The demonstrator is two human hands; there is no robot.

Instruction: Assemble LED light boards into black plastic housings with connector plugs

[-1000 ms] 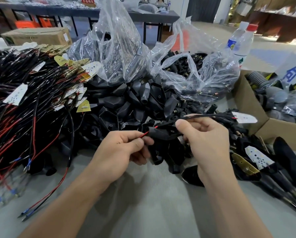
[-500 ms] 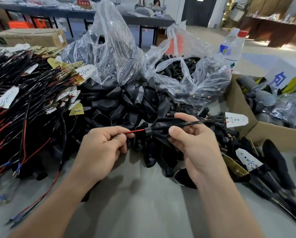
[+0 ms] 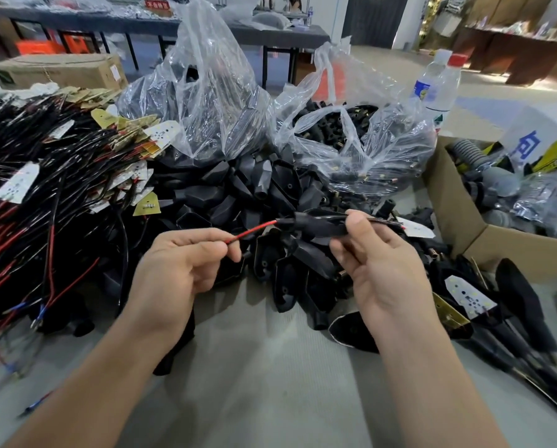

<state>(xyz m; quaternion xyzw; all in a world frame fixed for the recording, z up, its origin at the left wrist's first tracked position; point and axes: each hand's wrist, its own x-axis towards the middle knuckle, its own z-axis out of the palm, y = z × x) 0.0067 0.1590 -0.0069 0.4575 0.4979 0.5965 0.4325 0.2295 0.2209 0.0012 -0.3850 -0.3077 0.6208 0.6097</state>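
My left hand (image 3: pixel 176 273) pinches the red wire (image 3: pixel 251 232) that comes out of the narrow end of a black plastic housing (image 3: pixel 319 225). My right hand (image 3: pixel 383 263) grips that housing between thumb and fingers. A white LED board (image 3: pixel 416 228) hangs on the same wire just right of the housing. Below and behind my hands lies a pile of loose black housings (image 3: pixel 257 192). Part of the held housing is hidden by my right thumb.
A heap of wired LED boards (image 3: pixel 37 185) fills the left. Two clear bags stand behind: one of housings (image 3: pixel 202 108), one of connector plugs (image 3: pixel 345 130). A cardboard box (image 3: pixel 451 202) and a water bottle (image 3: pixel 438 82) stand right. Finished units (image 3: pixel 471 299) lie at right.
My left hand has drawn the red wire out to the left, so more of it shows between my hands. The LED board has come closer to the housing. The hands rose slightly.
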